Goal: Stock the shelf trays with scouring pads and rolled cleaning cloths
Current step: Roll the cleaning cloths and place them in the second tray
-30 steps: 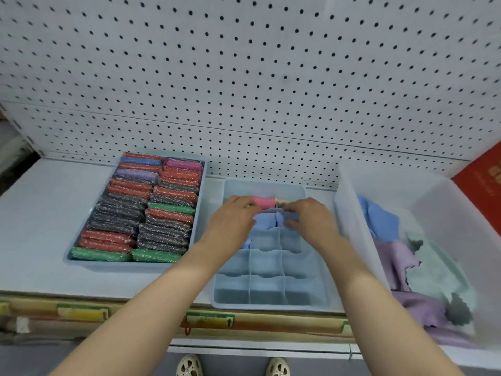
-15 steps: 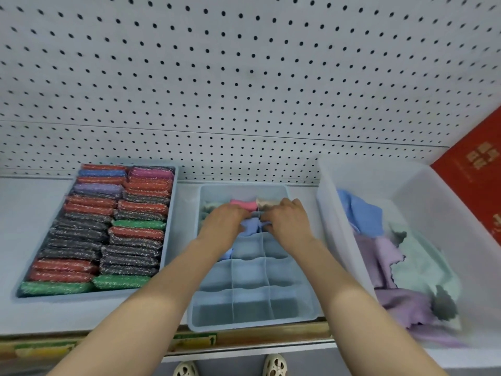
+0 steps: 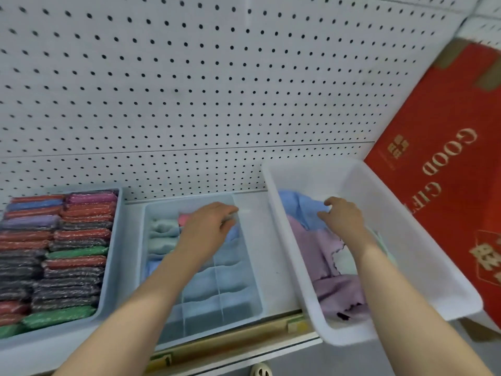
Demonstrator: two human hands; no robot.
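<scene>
— Where are the hands sitting?
— The left hand [image 3: 208, 229] is resting over the far cells of the pale blue divided plastic tray [image 3: 252, 280], fingers relaxed, pinching nothing I can make out. The right hand [image 3: 343, 217] is reaching into the white translucent plastic bin [image 3: 423, 240], its grip curling onto the loose light blue cleaning cloth [image 3: 301, 207].
— And the stock?
— Rolled cloths [image 3: 162, 234] are filling the tray's far-left cells. Glittery scouring pads [image 3: 67, 248] are packing the blue tray [image 3: 112, 267] on the left of the shelf [image 3: 271, 240].
</scene>
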